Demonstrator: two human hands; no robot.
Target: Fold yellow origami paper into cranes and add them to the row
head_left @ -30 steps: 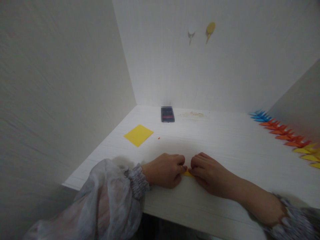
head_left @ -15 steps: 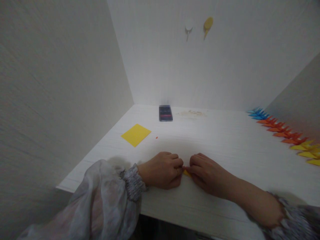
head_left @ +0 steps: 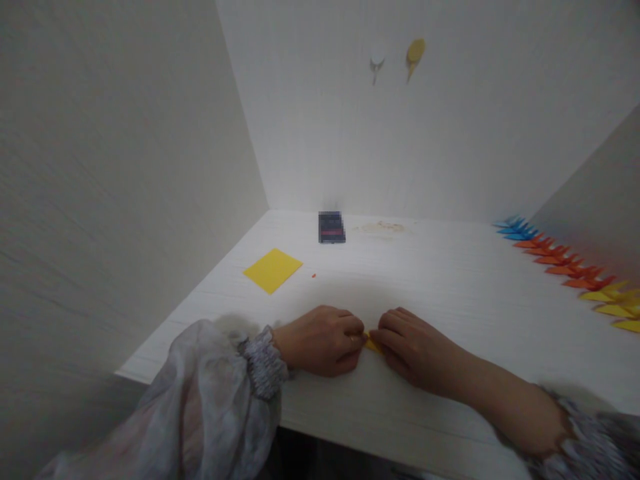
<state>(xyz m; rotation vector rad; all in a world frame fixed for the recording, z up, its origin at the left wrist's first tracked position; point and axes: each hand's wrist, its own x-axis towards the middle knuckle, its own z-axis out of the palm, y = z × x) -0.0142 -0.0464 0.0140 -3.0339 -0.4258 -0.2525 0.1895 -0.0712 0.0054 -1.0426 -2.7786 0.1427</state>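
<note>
Both hands rest on the white table (head_left: 450, 280) near its front edge, pressed together over a small folded yellow paper (head_left: 373, 345). My left hand (head_left: 323, 340) is curled, its fingertips pinching the paper's left end. My right hand (head_left: 413, 347) is curled too, its fingers pressing the paper's right end. Only a sliver of yellow shows between the fingers; the rest of the paper is hidden under them.
A flat yellow paper square (head_left: 273, 269) lies at the left, with a tiny orange scrap (head_left: 313, 275) beside it. A dark small box (head_left: 331, 227) stands near the back wall. A row of folded blue, orange and yellow paper pieces (head_left: 565, 267) lines the right wall.
The hands have stayed together on the yellow paper, with only slight finger shifts. The view has moved a little.
</note>
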